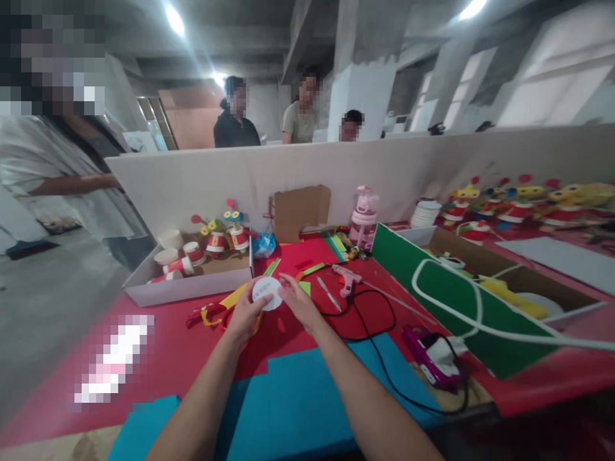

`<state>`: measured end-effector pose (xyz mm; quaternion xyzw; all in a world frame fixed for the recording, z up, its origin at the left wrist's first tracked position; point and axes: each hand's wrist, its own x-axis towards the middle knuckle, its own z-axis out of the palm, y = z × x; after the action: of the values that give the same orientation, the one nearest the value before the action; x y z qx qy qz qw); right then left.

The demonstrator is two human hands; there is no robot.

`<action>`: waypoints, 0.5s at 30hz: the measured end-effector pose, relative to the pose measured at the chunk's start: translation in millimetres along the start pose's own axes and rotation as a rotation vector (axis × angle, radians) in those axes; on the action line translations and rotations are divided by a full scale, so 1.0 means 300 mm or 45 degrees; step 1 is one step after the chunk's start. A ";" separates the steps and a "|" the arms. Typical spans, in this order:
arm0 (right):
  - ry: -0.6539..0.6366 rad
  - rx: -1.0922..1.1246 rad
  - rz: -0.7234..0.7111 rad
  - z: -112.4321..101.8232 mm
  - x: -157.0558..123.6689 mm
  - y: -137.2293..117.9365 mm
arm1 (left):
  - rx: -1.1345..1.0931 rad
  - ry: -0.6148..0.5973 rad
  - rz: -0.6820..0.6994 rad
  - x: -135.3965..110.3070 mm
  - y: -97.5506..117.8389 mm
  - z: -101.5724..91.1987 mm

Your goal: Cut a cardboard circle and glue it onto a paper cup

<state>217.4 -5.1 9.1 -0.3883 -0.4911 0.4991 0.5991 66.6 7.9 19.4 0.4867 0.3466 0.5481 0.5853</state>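
Both of my hands meet at a white round paper cup (268,292) turned bottom-up over the red table (173,358). My left hand (246,315) grips it from the lower left, fingers curled round its side. My right hand (298,298) pinches its right rim with the fingertips. Under my left hand lie red-handled scissors (205,314) and a yellow foam strip (233,296). A pink glue gun (346,280) with a black cord (379,339) rests just right of my right hand.
A white box (185,287) of red-and-white cups and craft figures stands at the left. A green-sided cardboard box (446,301) sits right, a purple device (432,358) before it. Blue foam sheets (288,403) lie near me. People stand behind the white partition (336,166) and at left.
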 end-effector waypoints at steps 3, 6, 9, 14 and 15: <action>0.260 -0.272 -0.132 -0.088 0.032 -0.031 | 0.025 0.023 -0.025 0.002 0.009 -0.012; 0.478 -0.767 -0.180 -0.231 0.051 -0.079 | 0.002 0.052 -0.040 0.002 0.015 -0.017; 0.677 -1.352 -0.012 -0.374 0.041 -0.108 | -0.028 0.050 -0.022 0.004 0.012 -0.017; 0.710 -1.590 0.479 -0.482 0.025 -0.078 | -0.061 0.010 0.007 0.010 0.000 -0.024; 0.685 -1.582 0.539 -0.487 0.028 -0.070 | -0.063 0.013 0.013 0.009 0.001 -0.026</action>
<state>364.6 2.5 -0.7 -0.8552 -0.4338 0.1190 0.2574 59.7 12.0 17.6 0.4710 0.3335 0.5620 0.5925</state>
